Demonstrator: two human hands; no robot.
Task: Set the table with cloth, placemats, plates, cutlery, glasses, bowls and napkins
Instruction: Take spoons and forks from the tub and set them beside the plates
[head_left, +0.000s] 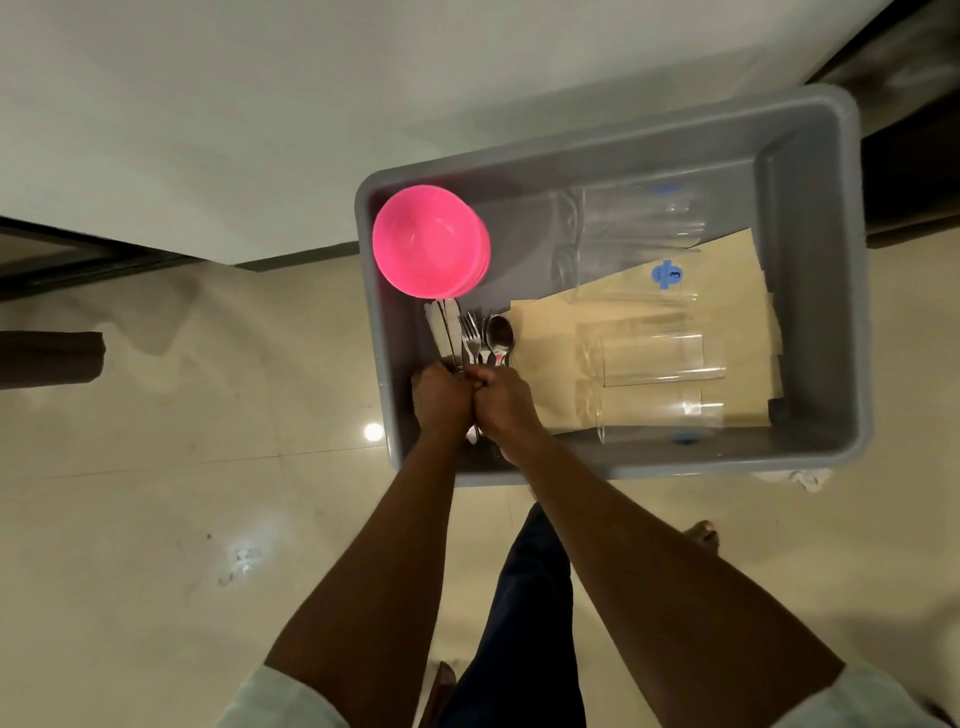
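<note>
Fingers of my left hand (440, 397) and right hand (503, 397) were curled tight, side by side, around the handles of the shiny steel cutlery (470, 335): flat knife blades, fork tines and a rounded spoon bowl fanned out just beyond my knuckles. Past those sat smooth, glossy pink bowls (431, 241), nested. Right of my fingers lay matte tan placemats (644, 338) under clear cylindrical glasses (654, 358), all inside the rectangular grey plastic tub (810, 291).

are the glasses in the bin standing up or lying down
Lying down. The clear glasses rest on their sides over the tan paper in the grey bin; their long walls show, not round rims from above.
</note>
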